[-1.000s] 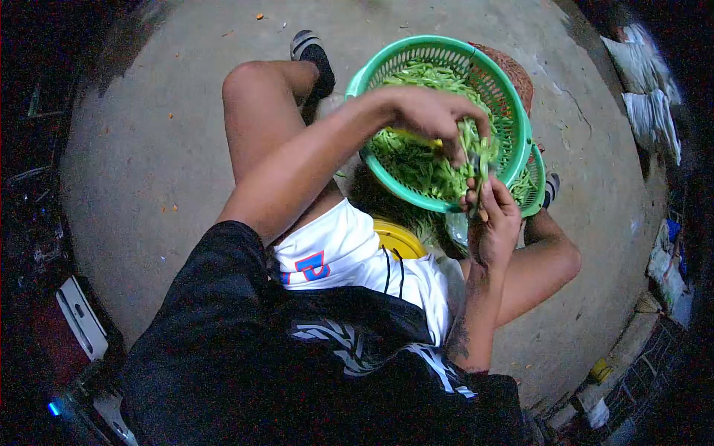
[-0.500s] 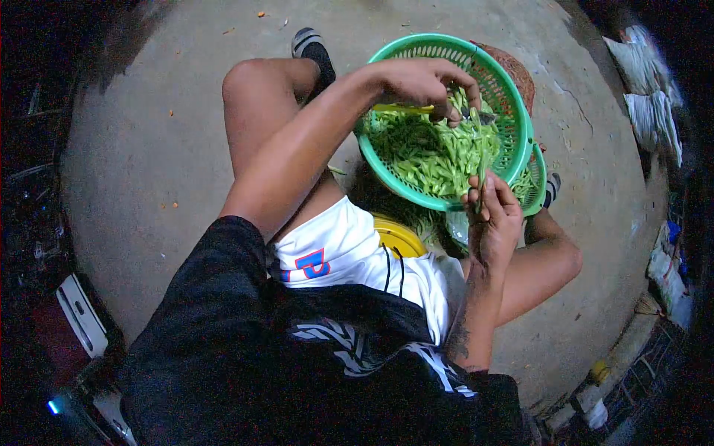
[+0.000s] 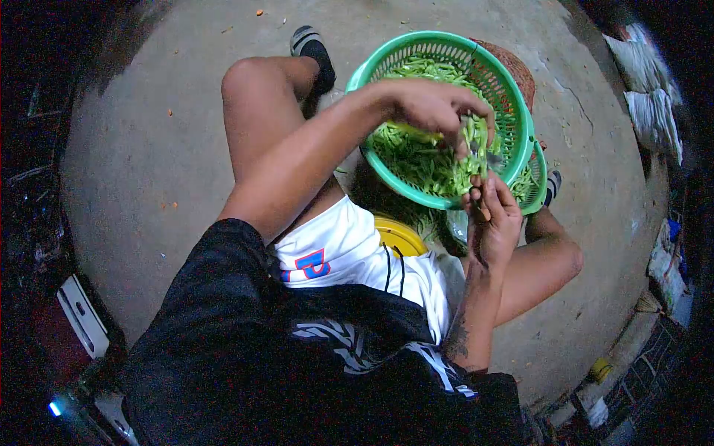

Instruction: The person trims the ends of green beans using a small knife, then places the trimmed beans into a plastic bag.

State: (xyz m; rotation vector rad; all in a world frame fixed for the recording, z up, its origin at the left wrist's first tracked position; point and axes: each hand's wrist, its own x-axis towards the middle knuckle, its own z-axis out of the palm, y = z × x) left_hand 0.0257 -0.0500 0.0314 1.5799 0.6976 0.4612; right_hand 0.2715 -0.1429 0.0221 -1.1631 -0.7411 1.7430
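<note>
My left hand (image 3: 439, 111) reaches over a green plastic basket (image 3: 439, 199), its fingers curled around a yellow-handled knife. Part of the yellow handle (image 3: 420, 134) shows behind the hand, and the grey blade (image 3: 492, 158) is blurred at the fingertips. My right hand (image 3: 492, 219) is closed at the basket's near rim, pinching the end of a slender green pod, like a bean, that points up toward the blade. Sliced green pieces (image 3: 428, 165) fill much of the basket. The exact contact between blade and pod is blurred.
A second green basket (image 3: 541, 178) with more green pieces sits beneath, to the right. A reddish mesh sack (image 3: 513, 70) lies behind. Something yellow and round (image 3: 401, 236) is between my legs. White sacks (image 3: 651, 123) lie at the right on the concrete floor (image 3: 141, 186).
My left hand and the blade have moved down and right, closer to my right hand. The basket has shifted slightly, and my right hand stays nearly in place.
</note>
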